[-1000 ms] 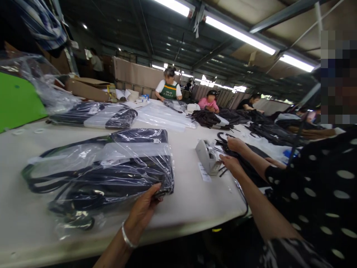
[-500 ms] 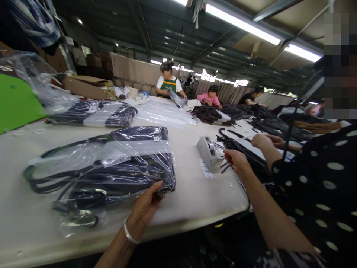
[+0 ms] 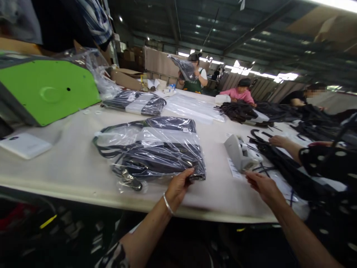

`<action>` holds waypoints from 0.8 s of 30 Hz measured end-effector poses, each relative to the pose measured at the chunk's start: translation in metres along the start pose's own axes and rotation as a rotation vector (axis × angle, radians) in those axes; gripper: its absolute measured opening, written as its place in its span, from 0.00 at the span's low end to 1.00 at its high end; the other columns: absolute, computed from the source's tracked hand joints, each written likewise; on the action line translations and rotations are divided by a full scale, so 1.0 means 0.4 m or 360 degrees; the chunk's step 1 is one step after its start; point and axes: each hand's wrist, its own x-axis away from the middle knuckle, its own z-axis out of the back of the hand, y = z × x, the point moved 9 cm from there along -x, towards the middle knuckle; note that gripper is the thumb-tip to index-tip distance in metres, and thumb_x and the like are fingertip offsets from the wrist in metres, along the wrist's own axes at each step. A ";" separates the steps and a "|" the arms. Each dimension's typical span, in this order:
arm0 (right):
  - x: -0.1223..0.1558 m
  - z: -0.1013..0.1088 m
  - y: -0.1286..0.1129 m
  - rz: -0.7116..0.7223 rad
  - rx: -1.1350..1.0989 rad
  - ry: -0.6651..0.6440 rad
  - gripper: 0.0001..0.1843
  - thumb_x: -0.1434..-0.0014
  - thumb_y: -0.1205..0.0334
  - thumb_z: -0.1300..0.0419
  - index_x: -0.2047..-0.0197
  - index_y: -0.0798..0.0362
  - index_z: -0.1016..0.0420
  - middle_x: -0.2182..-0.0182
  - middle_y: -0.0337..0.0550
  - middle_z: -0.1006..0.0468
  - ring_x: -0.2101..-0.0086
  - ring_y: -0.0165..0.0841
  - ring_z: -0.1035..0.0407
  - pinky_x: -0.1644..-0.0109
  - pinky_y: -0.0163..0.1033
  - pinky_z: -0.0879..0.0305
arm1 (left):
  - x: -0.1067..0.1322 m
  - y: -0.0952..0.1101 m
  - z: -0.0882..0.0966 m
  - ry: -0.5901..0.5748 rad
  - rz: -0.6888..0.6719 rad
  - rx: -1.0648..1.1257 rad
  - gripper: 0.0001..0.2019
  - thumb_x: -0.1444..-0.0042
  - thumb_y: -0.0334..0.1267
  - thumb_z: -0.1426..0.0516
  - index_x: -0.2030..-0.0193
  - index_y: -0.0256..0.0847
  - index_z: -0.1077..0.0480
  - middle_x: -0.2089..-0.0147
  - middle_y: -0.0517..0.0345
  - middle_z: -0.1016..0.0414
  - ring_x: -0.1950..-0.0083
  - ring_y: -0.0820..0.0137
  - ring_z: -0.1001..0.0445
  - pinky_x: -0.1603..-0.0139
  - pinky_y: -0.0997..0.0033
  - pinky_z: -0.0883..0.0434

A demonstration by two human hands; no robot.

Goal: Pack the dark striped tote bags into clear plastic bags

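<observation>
A clear plastic bag [image 3: 156, 149] lies flat on the table, with a folded dark item, dark straps and a pale band inside. My left hand [image 3: 179, 188], with a bangle at the wrist, grips its near right corner, thumb on top and the other fingers underneath. To the right stands a grey tape dispenser [image 3: 240, 152] on a printed paper. My right hand [image 3: 264, 186] is at the dispenser's near side, fingers pinched together. Whatever is between those fingertips is too small to make out.
Another wrapped dark bundle [image 3: 134, 102] and flat clear bags [image 3: 192, 106] lie farther back. A green panel [image 3: 50, 89] and white device [image 3: 26, 145] are at left. Beside me a co-worker's hand [image 3: 281, 141] touches dark straps [image 3: 279, 152]. Other people work across the white table [image 3: 69, 163].
The view has swung left, so things appear farther right. My left hand keeps its grip on the bag's corner. My right hand has moved lower, along the dispenser's near side. A person opposite has raised a bag.
</observation>
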 end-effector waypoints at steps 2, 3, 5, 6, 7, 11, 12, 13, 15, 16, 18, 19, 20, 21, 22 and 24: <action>0.122 -0.103 -0.047 0.0156 -0.0178 -0.0267 0.16 0.66 0.54 0.26 0.74 0.54 0.20 0.77 0.44 0.23 0.75 0.32 0.33 0.71 0.38 0.38 | -0.001 -0.003 0.003 0.0010 -0.0001 0.0002 0.13 0.67 0.37 0.28 0.71 0.37 0.22 0.69 0.56 0.20 0.69 0.72 0.27 0.70 0.74 0.37; 0.194 -0.158 -0.073 0.0243 -0.0232 -0.0379 0.19 0.64 0.51 0.26 0.72 0.54 0.19 0.75 0.45 0.21 0.74 0.33 0.33 0.71 0.38 0.38 | -0.002 -0.004 0.003 0.0012 -0.0002 0.0000 0.14 0.67 0.37 0.28 0.72 0.37 0.22 0.69 0.56 0.20 0.69 0.72 0.28 0.70 0.73 0.37; 0.327 -0.253 -0.114 0.0373 -0.0286 -0.0479 0.19 0.59 0.48 0.27 0.70 0.54 0.19 0.75 0.44 0.22 0.73 0.32 0.33 0.69 0.38 0.37 | -0.001 -0.003 0.000 -0.0013 -0.0013 -0.0025 0.14 0.67 0.39 0.28 0.73 0.37 0.22 0.70 0.57 0.21 0.69 0.72 0.29 0.69 0.73 0.38; 0.378 -0.290 -0.128 0.0413 -0.0329 -0.0480 0.18 0.58 0.48 0.28 0.71 0.54 0.19 0.76 0.43 0.22 0.74 0.31 0.34 0.69 0.38 0.37 | -0.001 -0.002 -0.003 -0.0040 -0.0025 -0.0041 0.13 0.67 0.40 0.28 0.74 0.37 0.22 0.71 0.57 0.21 0.68 0.71 0.30 0.69 0.72 0.38; 0.416 -0.324 -0.135 0.0428 -0.0375 -0.0481 0.17 0.57 0.48 0.28 0.72 0.53 0.20 0.77 0.41 0.23 0.75 0.31 0.35 0.69 0.38 0.38 | 0.000 -0.001 -0.008 -0.0076 -0.0043 -0.0054 0.13 0.66 0.41 0.29 0.75 0.37 0.23 0.71 0.57 0.22 0.68 0.71 0.30 0.68 0.72 0.38; 0.440 -0.394 -0.109 0.0381 -0.0459 -0.0381 0.17 0.59 0.48 0.27 0.75 0.53 0.22 0.79 0.39 0.25 0.77 0.29 0.37 0.73 0.36 0.40 | 0.000 0.000 -0.021 -0.0193 -0.0117 -0.0077 0.13 0.63 0.45 0.30 0.76 0.37 0.23 0.72 0.56 0.23 0.68 0.69 0.30 0.65 0.69 0.37; 0.427 -0.395 -0.094 0.0362 -0.0445 -0.0323 0.17 0.59 0.48 0.27 0.76 0.53 0.22 0.80 0.39 0.25 0.78 0.28 0.37 0.74 0.36 0.41 | -0.001 -0.001 -0.021 -0.0193 -0.0132 -0.0071 0.13 0.63 0.44 0.31 0.76 0.37 0.22 0.72 0.56 0.23 0.67 0.69 0.29 0.64 0.69 0.36; 0.412 -0.393 -0.079 0.0348 -0.0422 -0.0261 0.18 0.60 0.48 0.27 0.77 0.53 0.23 0.80 0.38 0.25 0.78 0.28 0.37 0.74 0.35 0.42 | -0.002 -0.002 -0.019 -0.0186 -0.0146 -0.0060 0.13 0.63 0.44 0.31 0.75 0.37 0.22 0.72 0.56 0.22 0.67 0.68 0.29 0.63 0.68 0.35; 0.389 -0.384 -0.052 0.0332 -0.0381 -0.0163 0.19 0.61 0.48 0.26 0.78 0.54 0.24 0.81 0.38 0.26 0.79 0.27 0.38 0.75 0.35 0.43 | -0.002 -0.003 -0.018 -0.0179 -0.0163 -0.0028 0.12 0.63 0.43 0.31 0.75 0.37 0.21 0.71 0.55 0.21 0.66 0.68 0.28 0.59 0.67 0.34; 0.382 -0.381 -0.040 0.0319 -0.0373 -0.0134 0.19 0.62 0.48 0.26 0.78 0.54 0.25 0.82 0.37 0.27 0.79 0.27 0.38 0.75 0.34 0.43 | -0.002 -0.004 -0.019 -0.0184 -0.0162 -0.0015 0.12 0.64 0.43 0.30 0.74 0.36 0.21 0.71 0.55 0.21 0.65 0.68 0.28 0.58 0.66 0.34; 0.375 -0.381 -0.014 0.0242 -0.0386 -0.0125 0.21 0.64 0.48 0.25 0.79 0.55 0.26 0.82 0.37 0.27 0.80 0.25 0.39 0.77 0.33 0.44 | -0.001 -0.005 -0.021 -0.0199 -0.0140 0.0003 0.12 0.64 0.42 0.30 0.75 0.36 0.21 0.71 0.55 0.21 0.65 0.67 0.28 0.57 0.66 0.34; 0.373 -0.383 -0.001 0.0184 -0.0402 -0.0136 0.22 0.66 0.48 0.24 0.79 0.55 0.26 0.82 0.37 0.27 0.81 0.25 0.39 0.78 0.33 0.45 | -0.001 -0.005 -0.021 -0.0201 -0.0124 0.0010 0.12 0.65 0.41 0.30 0.75 0.37 0.21 0.71 0.55 0.21 0.65 0.67 0.27 0.57 0.66 0.34; 0.373 -0.385 0.011 0.0126 -0.0418 -0.0151 0.23 0.67 0.47 0.24 0.78 0.55 0.26 0.82 0.37 0.27 0.81 0.25 0.39 0.79 0.33 0.45 | 0.000 -0.005 -0.021 -0.0201 -0.0107 0.0016 0.11 0.66 0.41 0.30 0.75 0.37 0.21 0.71 0.55 0.21 0.65 0.67 0.27 0.57 0.66 0.34; 0.374 -0.387 0.020 0.0074 -0.0426 -0.0168 0.24 0.68 0.47 0.23 0.77 0.56 0.25 0.82 0.37 0.26 0.82 0.24 0.39 0.79 0.32 0.45 | 0.000 -0.005 -0.020 -0.0198 -0.0092 0.0020 0.11 0.66 0.40 0.30 0.75 0.37 0.21 0.71 0.55 0.21 0.64 0.67 0.27 0.57 0.66 0.34; 0.374 -0.388 0.027 0.0028 -0.0425 -0.0186 0.25 0.69 0.47 0.23 0.76 0.56 0.25 0.81 0.38 0.26 0.82 0.24 0.39 0.80 0.32 0.44 | 0.001 -0.005 -0.019 -0.0193 -0.0079 0.0024 0.12 0.66 0.40 0.30 0.75 0.37 0.21 0.70 0.55 0.21 0.64 0.66 0.27 0.57 0.66 0.34; 0.375 -0.387 0.036 -0.0050 -0.0412 -0.0218 0.26 0.71 0.47 0.22 0.75 0.57 0.25 0.81 0.38 0.25 0.81 0.24 0.37 0.80 0.31 0.42 | 0.001 -0.005 -0.015 -0.0182 -0.0063 0.0032 0.12 0.67 0.40 0.30 0.74 0.37 0.21 0.70 0.55 0.20 0.63 0.66 0.27 0.59 0.67 0.34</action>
